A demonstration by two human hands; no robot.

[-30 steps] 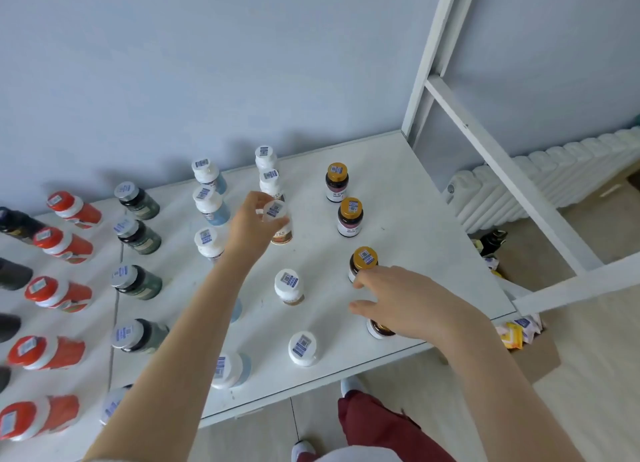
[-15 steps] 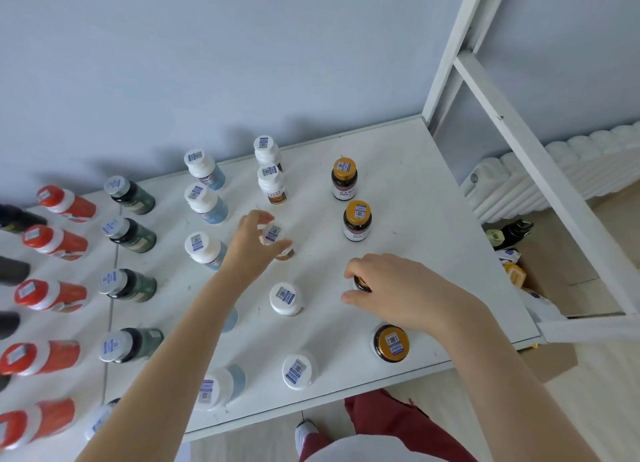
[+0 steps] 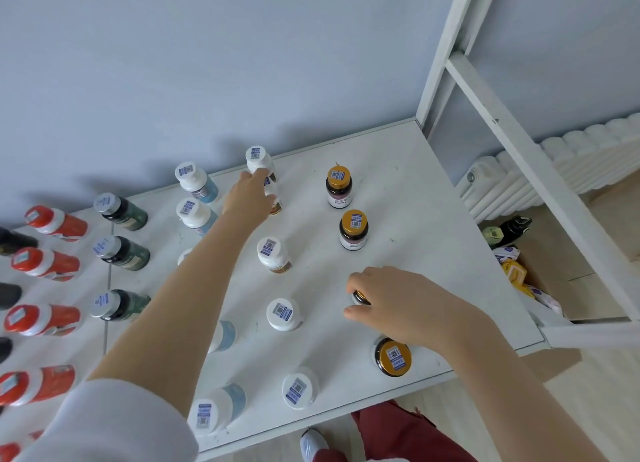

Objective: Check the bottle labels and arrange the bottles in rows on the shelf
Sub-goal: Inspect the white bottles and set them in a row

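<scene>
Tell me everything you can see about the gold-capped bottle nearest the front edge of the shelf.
The front gold-capped bottle is a small dark bottle, glass by its look, with a round gold cap bearing a white-and-blue code sticker. It stands upright on the white shelf, nearest the front edge in the rightmost row. Seen almost from above, its body and side label are largely hidden. The right hand reaches over it to the next bottle back; whether the wrist touches it cannot be told.

Glossy dark glass bottles with gold caps [image 3: 353, 229] stand on a scuffed, matt white painted shelf [image 3: 433, 219].
</scene>
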